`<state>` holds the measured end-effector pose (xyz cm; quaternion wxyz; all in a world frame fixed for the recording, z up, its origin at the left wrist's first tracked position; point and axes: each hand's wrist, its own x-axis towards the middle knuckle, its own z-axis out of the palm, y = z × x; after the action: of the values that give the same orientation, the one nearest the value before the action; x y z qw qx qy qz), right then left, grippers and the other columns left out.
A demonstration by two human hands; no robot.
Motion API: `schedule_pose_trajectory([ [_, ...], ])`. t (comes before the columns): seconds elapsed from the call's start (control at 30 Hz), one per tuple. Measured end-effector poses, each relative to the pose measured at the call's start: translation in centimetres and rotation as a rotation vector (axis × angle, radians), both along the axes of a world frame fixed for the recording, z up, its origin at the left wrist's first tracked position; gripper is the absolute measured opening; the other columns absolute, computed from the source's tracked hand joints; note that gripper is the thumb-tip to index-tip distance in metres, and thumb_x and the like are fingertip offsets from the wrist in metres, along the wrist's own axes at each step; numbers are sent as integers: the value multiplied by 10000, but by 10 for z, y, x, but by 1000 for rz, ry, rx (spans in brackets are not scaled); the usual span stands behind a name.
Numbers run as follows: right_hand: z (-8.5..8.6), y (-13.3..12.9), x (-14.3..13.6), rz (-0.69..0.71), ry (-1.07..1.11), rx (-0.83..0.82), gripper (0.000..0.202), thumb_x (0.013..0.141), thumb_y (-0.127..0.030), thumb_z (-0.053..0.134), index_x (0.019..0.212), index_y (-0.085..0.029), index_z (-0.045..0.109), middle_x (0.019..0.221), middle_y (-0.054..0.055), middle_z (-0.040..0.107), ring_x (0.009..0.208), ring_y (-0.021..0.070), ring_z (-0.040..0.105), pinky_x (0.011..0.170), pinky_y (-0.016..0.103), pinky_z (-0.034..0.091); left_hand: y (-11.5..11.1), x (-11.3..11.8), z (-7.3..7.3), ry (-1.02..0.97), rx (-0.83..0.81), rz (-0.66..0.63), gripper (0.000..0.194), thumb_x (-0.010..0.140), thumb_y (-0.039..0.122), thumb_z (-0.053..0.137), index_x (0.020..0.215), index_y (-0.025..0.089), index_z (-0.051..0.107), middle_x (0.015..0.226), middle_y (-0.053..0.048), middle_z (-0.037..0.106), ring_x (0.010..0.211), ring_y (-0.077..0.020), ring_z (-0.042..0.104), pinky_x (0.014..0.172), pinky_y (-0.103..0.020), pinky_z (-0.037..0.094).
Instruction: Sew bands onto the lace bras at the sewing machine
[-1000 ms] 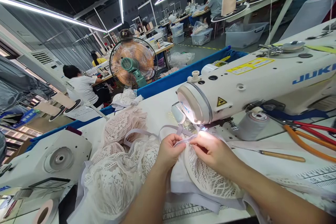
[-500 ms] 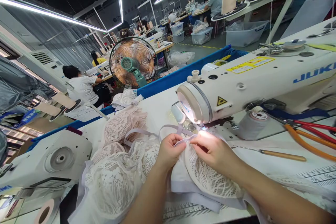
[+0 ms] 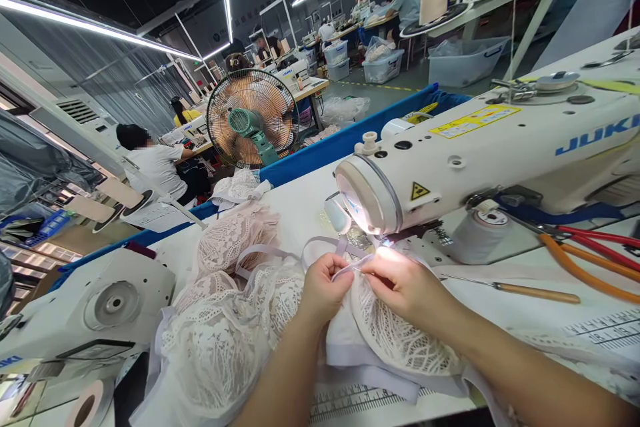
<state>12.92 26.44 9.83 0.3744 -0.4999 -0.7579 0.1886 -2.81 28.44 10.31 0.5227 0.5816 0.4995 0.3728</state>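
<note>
A white lace bra [image 3: 405, 327] lies beneath my hands, in front of the lit head of a sewing machine [image 3: 450, 153]. My left hand [image 3: 325, 287] pinches a narrow lilac strap [image 3: 345, 270] between thumb and fingers. Just to its right, my right hand [image 3: 400, 283] is closed on the same strap and edge, close by the needle area. The needle tip itself is hidden by glare and my fingers. More lace bras [image 3: 215, 347] are heaped to the left of my left hand, with a pinkish lace piece [image 3: 233, 240] behind them.
An awl with a wooden handle [image 3: 540, 293], orange-handled pliers [image 3: 585, 267] and a thread cone [image 3: 480, 233] lie to the right. A second machine head [image 3: 105, 300] stands at left. Beyond the blue cloth trough [image 3: 315, 147] are a fan [image 3: 253, 119] and seated co-workers [image 3: 155, 167].
The camera view has shifted very slightly. Both hands keep their hold on the strap in nearly the same place, and the bra has hardly moved.
</note>
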Motion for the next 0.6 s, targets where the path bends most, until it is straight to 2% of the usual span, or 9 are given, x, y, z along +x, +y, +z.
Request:
schedule_pose_trajectory([
  [0.1, 2, 0, 0, -2, -22, -14, 230, 788, -169, 429, 720, -221, 642, 641, 14, 519, 559, 142, 481, 501, 251, 388, -2, 0, -3, 135, 149, 15, 30, 698, 183, 528, 674, 176, 511, 582, 25, 468, 556, -108, 402, 551, -224, 308],
  [0.17, 4, 0, 1, 0, -40, -28, 234, 785, -162, 423, 723, -222, 640, 650, 17, 523, 571, 146, 486, 504, 254, 390, -4, -1, -5, 253, 312, 15, 58, 704, 149, 508, 663, 187, 523, 591, 15, 474, 572, -119, 414, 566, -231, 306],
  [0.33, 10, -5, 3, 25, -29, -60, 222, 799, -166, 413, 734, -214, 619, 673, 23, 540, 604, 159, 509, 528, 275, 413, -9, -2, -10, 547, 778, -30, 163, 681, 62, 508, 621, 205, 557, 538, 11, 423, 503, -110, 336, 502, -247, 210],
  [0.5, 9, -14, 7, 84, 90, -81, 220, 837, -200, 399, 756, -204, 603, 657, 22, 549, 601, 155, 530, 512, 272, 441, -14, 0, -16, 728, 1333, 57, 187, 735, 59, 465, 669, 195, 575, 488, 20, 387, 470, -110, 298, 455, -254, 163],
  [0.6, 2, -15, 10, 103, 171, -34, 206, 848, -217, 407, 798, -207, 607, 708, 31, 576, 656, 161, 562, 561, 279, 476, -16, 0, -20, 798, 1473, 93, 159, 754, 87, 470, 661, 177, 564, 477, 26, 374, 471, -105, 303, 452, -265, 154],
])
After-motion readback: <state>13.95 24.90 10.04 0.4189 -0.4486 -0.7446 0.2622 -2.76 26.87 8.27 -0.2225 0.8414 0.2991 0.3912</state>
